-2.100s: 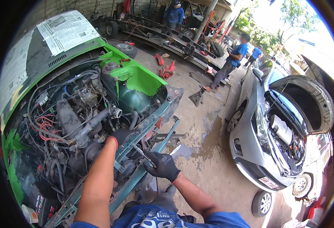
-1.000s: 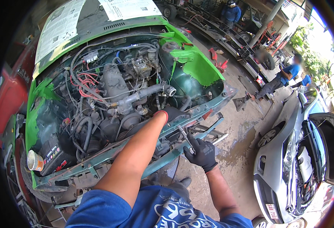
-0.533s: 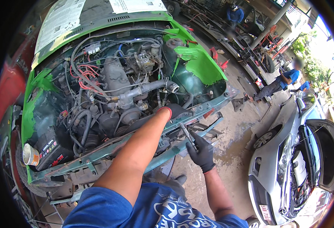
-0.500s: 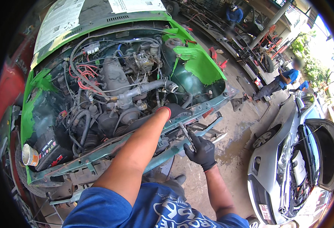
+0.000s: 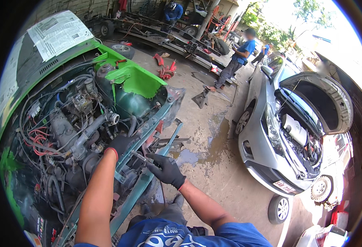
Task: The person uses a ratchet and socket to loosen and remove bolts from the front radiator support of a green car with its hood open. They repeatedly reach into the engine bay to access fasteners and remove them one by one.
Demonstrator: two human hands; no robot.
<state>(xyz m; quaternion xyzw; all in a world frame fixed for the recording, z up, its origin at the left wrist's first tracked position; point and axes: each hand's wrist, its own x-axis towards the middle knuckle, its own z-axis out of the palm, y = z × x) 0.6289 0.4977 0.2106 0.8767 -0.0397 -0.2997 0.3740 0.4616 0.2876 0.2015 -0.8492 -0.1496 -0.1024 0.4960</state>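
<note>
View turned rightward toward the silver car (image 5: 257,128); work site unchanged, so the same operation appears to continue. Right hand (image 5: 167,170): grip closed around a metal tool (image 5: 139,157), which projects left of it toward the green crossbar (image 5: 151,124). Left hand (image 5: 122,144): left of that grip, fingers partly hidden, closure indeterminable.
</note>
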